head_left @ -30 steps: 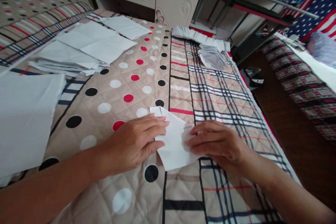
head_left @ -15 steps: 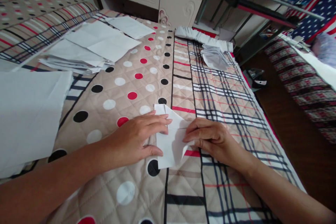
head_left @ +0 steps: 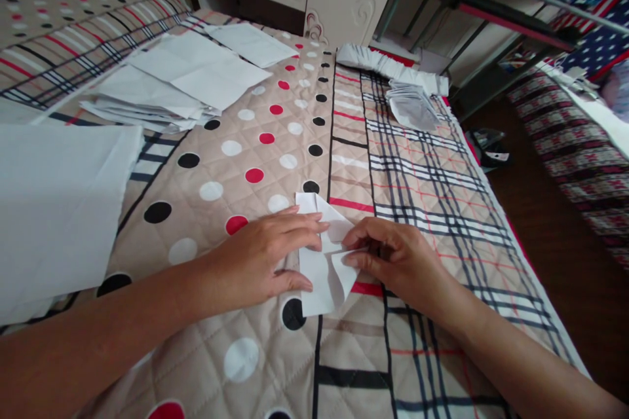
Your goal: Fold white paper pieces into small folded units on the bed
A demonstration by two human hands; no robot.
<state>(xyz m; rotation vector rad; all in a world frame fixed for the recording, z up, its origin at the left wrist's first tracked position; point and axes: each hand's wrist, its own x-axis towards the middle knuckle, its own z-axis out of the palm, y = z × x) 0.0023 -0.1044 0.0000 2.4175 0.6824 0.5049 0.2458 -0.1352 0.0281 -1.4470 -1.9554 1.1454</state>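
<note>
A small folded sheet of white paper [head_left: 317, 281] lies on the quilted bedspread in front of me. Its upper right corner is folded in on a slant, and the lower right flap is partly lifted. My left hand [head_left: 275, 245] rests on the paper's left side, fingers stretched out and spread, pressing it flat. At the right edge, my right hand [head_left: 388, 249] pinches the flap of the paper between thumb and fingers. The fingers of both hands cover parts of the creases.
Loose white sheets [head_left: 196, 72] are piled at the upper left, and a larger white sheet [head_left: 59, 203] lies at the left edge. A row of folded papers [head_left: 388, 67] and a small stack [head_left: 413, 105] sit far right. A white cabinet [head_left: 351, 3] stands beyond the bed.
My right hand has brought the lower right flap inward over the paper, with its thumb now on it. My left hand stays pressed on the sheet. The view has shifted slightly.
</note>
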